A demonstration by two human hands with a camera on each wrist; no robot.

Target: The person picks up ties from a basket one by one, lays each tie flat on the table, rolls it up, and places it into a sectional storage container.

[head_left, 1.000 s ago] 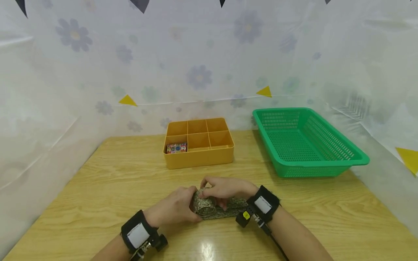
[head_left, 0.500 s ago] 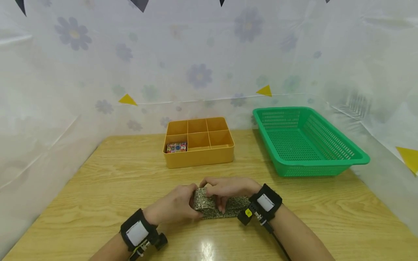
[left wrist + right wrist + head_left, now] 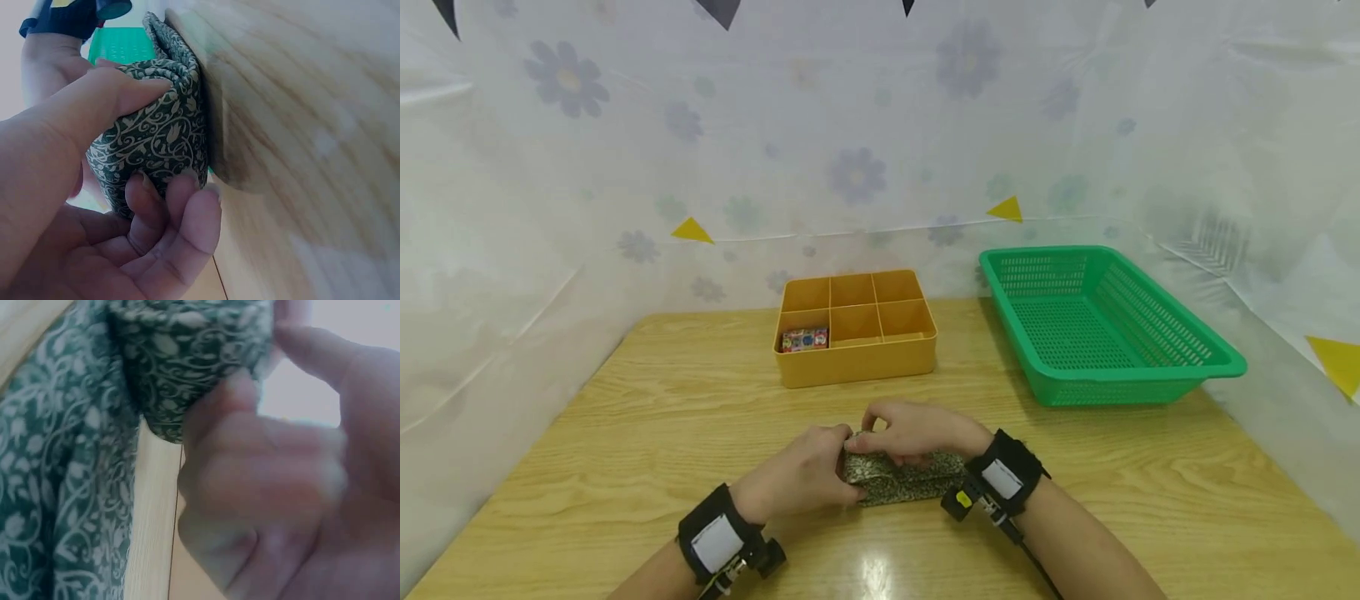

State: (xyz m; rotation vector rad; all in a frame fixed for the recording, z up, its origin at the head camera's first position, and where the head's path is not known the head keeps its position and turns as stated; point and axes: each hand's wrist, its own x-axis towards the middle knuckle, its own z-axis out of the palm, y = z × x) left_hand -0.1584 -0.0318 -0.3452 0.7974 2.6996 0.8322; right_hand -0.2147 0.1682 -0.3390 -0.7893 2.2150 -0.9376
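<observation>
A dark green cloth [image 3: 904,486] with a cream vine and flower print lies partly rolled on the table, near its front. My left hand [image 3: 797,471] grips the left end of the roll. In the left wrist view, its thumb lies over the layered cloth [image 3: 159,134] and the other fingers curl against the side. From above, my right hand [image 3: 928,431] holds the rolled part with bent fingers and thumb. The right wrist view, blurred, shows the curled fingers of the right hand [image 3: 269,462] against the roll, with a flatter stretch of cloth [image 3: 56,481] beside it.
Behind the hands stands a yellow-orange divided box [image 3: 857,363], with small colourful packets [image 3: 805,339] in its front left compartment. A green plastic basket [image 3: 1138,375] sits at the back right. White flower-print sheeting [image 3: 857,125] surrounds the wooden table [image 3: 700,383].
The visible end of the cloth roll has turned from a round shape to a flatter fold. My right fingers have shifted over its top; the left hand stays almost where it was.
</observation>
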